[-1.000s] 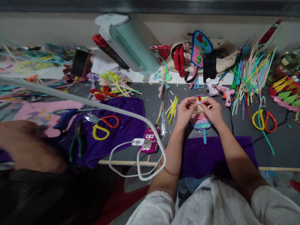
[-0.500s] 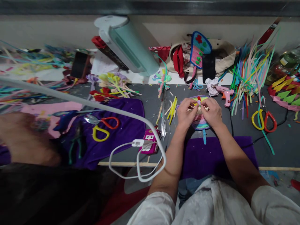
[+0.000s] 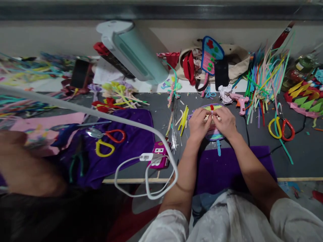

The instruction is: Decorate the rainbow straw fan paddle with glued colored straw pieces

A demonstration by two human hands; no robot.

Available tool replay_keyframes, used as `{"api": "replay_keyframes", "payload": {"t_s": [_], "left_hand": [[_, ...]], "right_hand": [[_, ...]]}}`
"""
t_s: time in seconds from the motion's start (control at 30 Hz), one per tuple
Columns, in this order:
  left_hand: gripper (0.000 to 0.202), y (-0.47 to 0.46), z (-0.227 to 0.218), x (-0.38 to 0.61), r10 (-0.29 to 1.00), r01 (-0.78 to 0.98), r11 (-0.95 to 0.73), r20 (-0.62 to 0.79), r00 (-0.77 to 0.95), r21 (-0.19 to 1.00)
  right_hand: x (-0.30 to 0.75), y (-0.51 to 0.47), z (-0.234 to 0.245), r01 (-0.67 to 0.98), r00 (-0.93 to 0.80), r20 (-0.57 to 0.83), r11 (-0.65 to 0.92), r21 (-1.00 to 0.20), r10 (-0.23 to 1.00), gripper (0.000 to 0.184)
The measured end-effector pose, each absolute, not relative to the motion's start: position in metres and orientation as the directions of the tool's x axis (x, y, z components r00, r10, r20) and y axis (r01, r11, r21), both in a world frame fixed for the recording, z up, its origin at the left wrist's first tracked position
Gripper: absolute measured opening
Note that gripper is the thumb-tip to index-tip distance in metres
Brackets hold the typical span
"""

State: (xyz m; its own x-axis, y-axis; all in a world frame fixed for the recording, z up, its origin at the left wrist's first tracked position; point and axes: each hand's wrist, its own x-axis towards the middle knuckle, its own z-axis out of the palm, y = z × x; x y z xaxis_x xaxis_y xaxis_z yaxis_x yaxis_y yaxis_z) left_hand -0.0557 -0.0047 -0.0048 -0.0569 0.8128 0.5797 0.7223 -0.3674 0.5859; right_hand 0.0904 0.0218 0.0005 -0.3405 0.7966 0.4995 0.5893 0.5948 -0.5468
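Both my hands meet over a round, striped pipe-cleaner piece (image 3: 214,137) in pink, green, yellow and purple, with a short blue stem hanging toward me. My left hand (image 3: 200,124) is closed in a pinch, its fingertips almost touching those of my right hand (image 3: 224,121). Between them is a tiny lilac bit, mostly hidden by the fingers; I take it for a piece of pipe cleaner. Just beyond the fingertips a red tuft (image 3: 212,107) sits on the round piece. Under my forearms lies a purple cloth (image 3: 234,164).
Right of my hands are a pink glue gun (image 3: 241,102), scissors (image 3: 281,127) and a pipe-cleaner bundle (image 3: 267,77). To the left are yellow strips (image 3: 183,120), silver tinsel (image 3: 174,131) and a magenta power strip (image 3: 161,153) with a white cable. A co-worker's arm (image 3: 27,164) is far left.
My hands stay pinched together over the round piece, with the lilac bit now more covered by the fingers. The view has shifted slightly. The co-worker's arm at far left has moved a little lower.
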Motion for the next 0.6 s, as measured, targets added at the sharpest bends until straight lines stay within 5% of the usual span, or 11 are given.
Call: {"api": "replay_keyframes", "payload": {"t_s": [0.2,0.33,0.43,0.6], "left_hand": [[0.009,-0.002,-0.002,-0.056,0.852,0.476,-0.304,0.459,-0.252,0.825],[0.017,0.001,0.001,-0.058,0.889,0.038,-0.2,0.198,-0.413,0.979],[0.025,0.003,0.003,-0.06,0.913,-0.251,-0.132,0.019,-0.408,0.959],[0.03,0.004,0.005,-0.061,0.937,-0.461,-0.049,-0.118,-0.328,0.886]], "right_hand": [[0.099,0.03,0.004,0.503,-0.333,0.484,0.587,-0.635,0.809,0.011],[0.13,0.049,0.003,0.645,-0.012,0.479,0.373,-0.667,0.878,0.012],[0.154,0.061,0.0,0.766,0.199,0.427,0.131,-0.63,0.882,0.015],[0.164,0.066,-0.001,0.858,0.286,0.113,-0.201,-0.473,0.952,0.037]]}}
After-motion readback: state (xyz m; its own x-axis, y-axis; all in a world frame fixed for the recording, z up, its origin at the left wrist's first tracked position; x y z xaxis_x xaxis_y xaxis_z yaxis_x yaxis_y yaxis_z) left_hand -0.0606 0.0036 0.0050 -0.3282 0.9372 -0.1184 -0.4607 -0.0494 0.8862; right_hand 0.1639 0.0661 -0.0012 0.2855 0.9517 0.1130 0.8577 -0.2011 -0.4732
